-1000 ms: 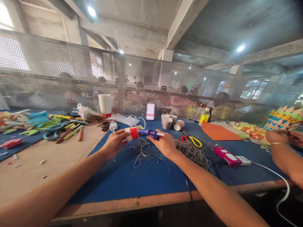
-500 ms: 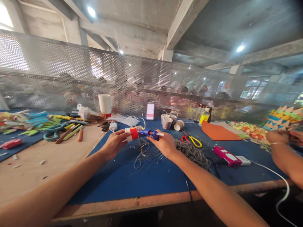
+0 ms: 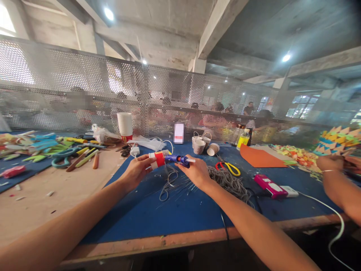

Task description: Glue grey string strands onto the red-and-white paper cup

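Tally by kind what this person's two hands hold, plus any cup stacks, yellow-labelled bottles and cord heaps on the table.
Glue gun, in the right hand: 1
Red-and-white piece, in the left hand: 1
Cup stack: 1
Yellow-labelled bottle: 1
Cord heap: 1
Total: 5

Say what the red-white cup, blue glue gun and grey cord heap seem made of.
Red-white cup: probably smooth paper or card, from its flat colour bands. Blue glue gun: likely hard plastic, slightly glossy, from its moulded shape. Grey cord heap: matte, perhaps fibre or paper, from its dull, loose tangle.
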`<state>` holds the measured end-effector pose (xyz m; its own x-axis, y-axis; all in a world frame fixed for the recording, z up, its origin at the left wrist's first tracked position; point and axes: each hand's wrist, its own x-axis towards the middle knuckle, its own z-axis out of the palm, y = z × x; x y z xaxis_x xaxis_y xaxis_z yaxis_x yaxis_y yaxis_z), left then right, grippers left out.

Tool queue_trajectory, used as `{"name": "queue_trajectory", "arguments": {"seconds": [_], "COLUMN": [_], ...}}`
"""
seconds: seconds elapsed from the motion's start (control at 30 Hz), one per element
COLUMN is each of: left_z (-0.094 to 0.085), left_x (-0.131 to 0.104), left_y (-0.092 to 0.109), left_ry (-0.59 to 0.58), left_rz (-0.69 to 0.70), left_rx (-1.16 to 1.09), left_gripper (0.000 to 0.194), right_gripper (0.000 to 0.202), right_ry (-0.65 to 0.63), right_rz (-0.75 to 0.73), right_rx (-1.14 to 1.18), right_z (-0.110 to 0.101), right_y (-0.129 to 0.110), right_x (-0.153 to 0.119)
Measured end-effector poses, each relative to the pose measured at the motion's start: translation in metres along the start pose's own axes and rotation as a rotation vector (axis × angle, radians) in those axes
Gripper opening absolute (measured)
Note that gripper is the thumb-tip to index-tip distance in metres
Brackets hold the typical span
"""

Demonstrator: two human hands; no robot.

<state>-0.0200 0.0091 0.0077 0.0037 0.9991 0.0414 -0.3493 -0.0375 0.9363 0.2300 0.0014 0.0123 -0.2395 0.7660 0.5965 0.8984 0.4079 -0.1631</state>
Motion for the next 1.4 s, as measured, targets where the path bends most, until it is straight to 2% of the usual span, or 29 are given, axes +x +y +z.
{"name": "queue_trajectory", "arguments": {"seconds": [0.23, 0.5, 1.0, 1.4], "left_z": [-0.0006, -0.0001, -0.0017, -0.0044], "left_x": [0.0003, -0.0002, 0.0011, 0.0035], "left_y": [0.0003, 0.0011, 0.0012, 0.0006], "left_ry": [-0.003, 0.004, 0.005, 0.007], "left_rz": [-0.003, 0.008, 0.03, 0.024], "left_rx": [0.009, 0.008, -0.012, -0.018], "left_gripper": [0.026, 0.032, 0.017, 0.019], "right_gripper": [0.035, 0.035, 0.037, 0.037], "right_ry": [-0.013, -0.028, -0.042, -0.047], "right_rz": [0.002, -0.004, -0.001, 0.001], "right_rx": [0.002, -0.012, -0.028, -0.029], "right_z": [-0.0022, -0.0019, -0.0017, -0.0021], "right_y": [-0.0015, -0.0014, -0.001, -0.0013], "right_x": [0.0007, 0.0002, -0.0002, -0.0002]}}
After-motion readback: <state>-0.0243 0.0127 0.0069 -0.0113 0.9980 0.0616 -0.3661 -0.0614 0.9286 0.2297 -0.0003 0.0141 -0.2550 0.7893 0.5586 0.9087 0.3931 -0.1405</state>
